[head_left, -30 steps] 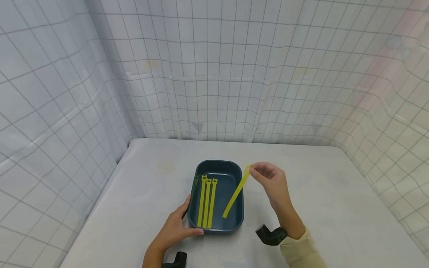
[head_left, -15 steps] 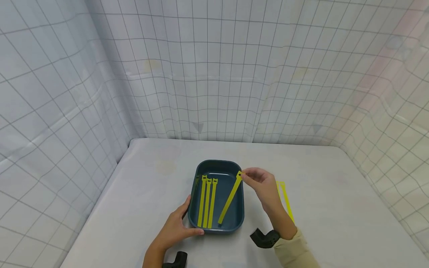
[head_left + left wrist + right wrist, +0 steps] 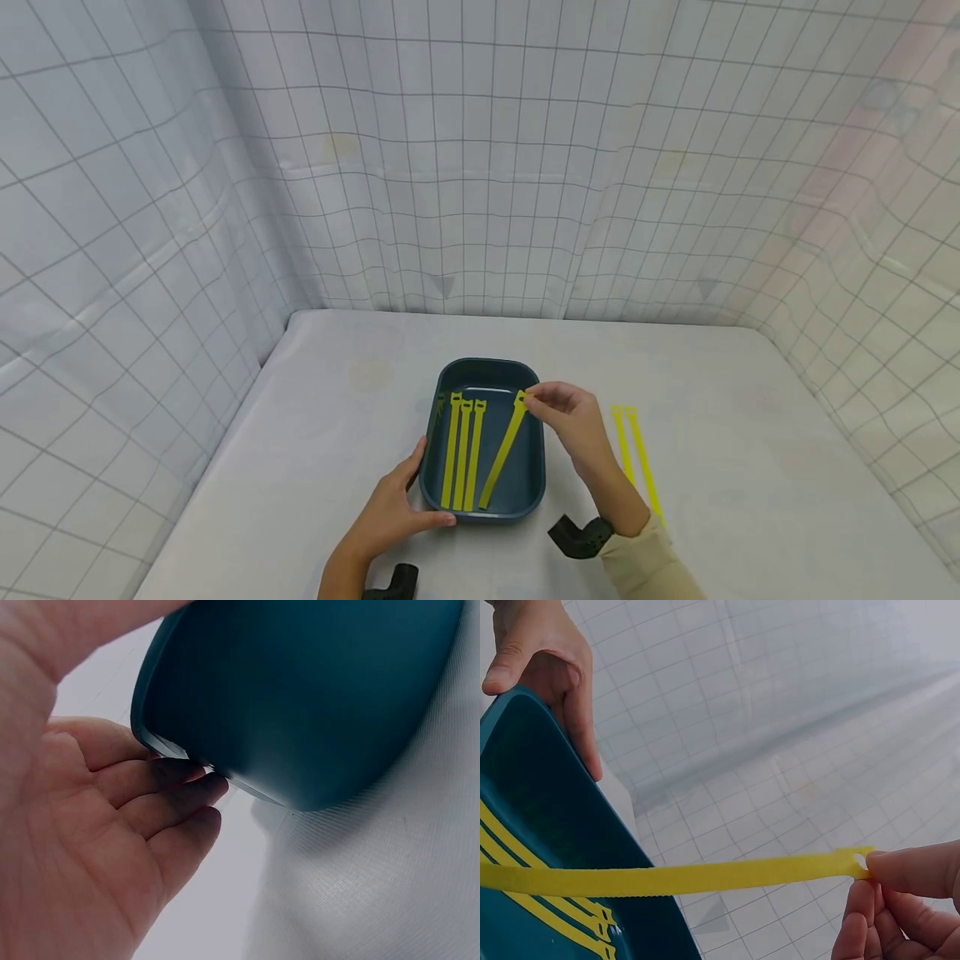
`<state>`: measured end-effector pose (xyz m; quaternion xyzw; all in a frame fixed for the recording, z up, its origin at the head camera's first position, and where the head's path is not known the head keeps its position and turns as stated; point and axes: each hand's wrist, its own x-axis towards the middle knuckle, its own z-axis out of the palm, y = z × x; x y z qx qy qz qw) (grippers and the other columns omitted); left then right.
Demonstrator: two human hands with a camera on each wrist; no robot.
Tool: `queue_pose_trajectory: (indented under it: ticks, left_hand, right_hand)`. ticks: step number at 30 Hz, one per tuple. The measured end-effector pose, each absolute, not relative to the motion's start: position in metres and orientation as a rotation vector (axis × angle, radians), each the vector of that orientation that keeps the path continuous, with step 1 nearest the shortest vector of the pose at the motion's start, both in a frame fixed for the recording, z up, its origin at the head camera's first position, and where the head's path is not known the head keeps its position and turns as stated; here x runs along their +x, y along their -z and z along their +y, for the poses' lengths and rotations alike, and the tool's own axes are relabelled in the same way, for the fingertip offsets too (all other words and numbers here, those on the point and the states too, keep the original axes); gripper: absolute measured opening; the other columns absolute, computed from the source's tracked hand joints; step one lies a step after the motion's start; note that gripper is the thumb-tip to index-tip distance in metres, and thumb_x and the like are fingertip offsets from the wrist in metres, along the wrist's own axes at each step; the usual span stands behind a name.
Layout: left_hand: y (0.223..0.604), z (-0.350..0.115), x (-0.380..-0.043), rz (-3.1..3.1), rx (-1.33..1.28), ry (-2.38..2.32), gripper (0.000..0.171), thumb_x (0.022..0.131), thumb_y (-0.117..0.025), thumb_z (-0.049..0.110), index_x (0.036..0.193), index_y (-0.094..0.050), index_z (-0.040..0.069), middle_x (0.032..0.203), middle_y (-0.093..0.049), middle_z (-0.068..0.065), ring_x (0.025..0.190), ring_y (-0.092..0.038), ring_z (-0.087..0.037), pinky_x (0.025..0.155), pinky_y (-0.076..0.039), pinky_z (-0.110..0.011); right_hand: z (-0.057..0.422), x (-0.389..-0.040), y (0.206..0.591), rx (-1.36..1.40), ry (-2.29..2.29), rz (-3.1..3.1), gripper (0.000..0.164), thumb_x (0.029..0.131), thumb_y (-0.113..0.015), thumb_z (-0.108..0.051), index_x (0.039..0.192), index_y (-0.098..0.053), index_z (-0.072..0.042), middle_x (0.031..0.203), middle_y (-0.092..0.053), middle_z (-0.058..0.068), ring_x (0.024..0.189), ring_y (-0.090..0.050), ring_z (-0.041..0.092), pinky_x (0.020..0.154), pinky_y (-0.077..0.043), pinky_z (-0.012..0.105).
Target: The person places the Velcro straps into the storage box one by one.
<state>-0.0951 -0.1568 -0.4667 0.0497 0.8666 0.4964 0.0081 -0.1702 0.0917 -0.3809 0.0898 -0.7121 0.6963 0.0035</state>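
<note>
Here's the right hand (image 3: 572,421) at the tray's (image 3: 525,483) right edge, the nearer hand, thumb and fingertips closed tight on the slotted end of the yellow strap (image 3: 502,454). The strap hangs over the tray, its long axis slanting toward the near edge, askew to the three flat straps (image 3: 462,458) by the left edge; can't tell if its tail touches down. Left hand (image 3: 390,512), half spread, grips the near-left corner.

Six flat yellow slot-headed straps (image 3: 502,450) — one dark-teal rounded-rectangular tray (image 3: 491,375) — two bent black wrist-worn devices (image 3: 581,540), one bare left hand (image 3: 388,508), one bare right hand (image 3: 572,421).
</note>
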Motion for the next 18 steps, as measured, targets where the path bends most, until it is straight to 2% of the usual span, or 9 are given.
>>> queue_pose_trajectory:
  ticks: [4,13,18]
  left_hand:
    - [0.466,-0.157,-0.095,2.708,0.161,-1.560,0.118,0.055,-0.086,0.043,0.145,-0.022,0.003,0.146,-0.029,-0.013,0.131,-0.030,-0.030,0.102,-0.031,-0.047]
    - [0.465,-0.157,-0.095,2.715,0.179,-1.544,0.118,0.055,-0.086,0.045,0.146,-0.022,0.004,0.146,-0.028,-0.013,0.131,-0.029,-0.030,0.102,-0.030,-0.047]
    - [0.464,-0.156,-0.095,2.689,0.155,-1.562,0.119,0.054,-0.086,0.044,0.146,-0.022,0.004,0.147,-0.027,-0.011,0.132,-0.028,-0.029,0.102,-0.030,-0.046]
  right_hand:
    - [0.089,-0.171,0.382,0.293,-2.177,-2.257,0.017,0.083,-0.068,-0.008,0.094,-0.066,0.005,0.087,-0.065,0.011,0.081,-0.060,0.028,0.075,-0.051,0.025]
    - [0.083,-0.182,0.390,0.299,-2.115,-2.360,0.016,0.083,-0.068,-0.009,0.094,-0.067,0.003,0.088,-0.065,0.010,0.081,-0.061,0.026,0.076,-0.051,0.025]
    - [0.080,-0.195,0.395,0.351,-2.013,-2.428,0.014,0.082,-0.068,-0.005,0.092,-0.067,0.005,0.086,-0.065,0.010,0.077,-0.061,0.024,0.071,-0.052,0.026]
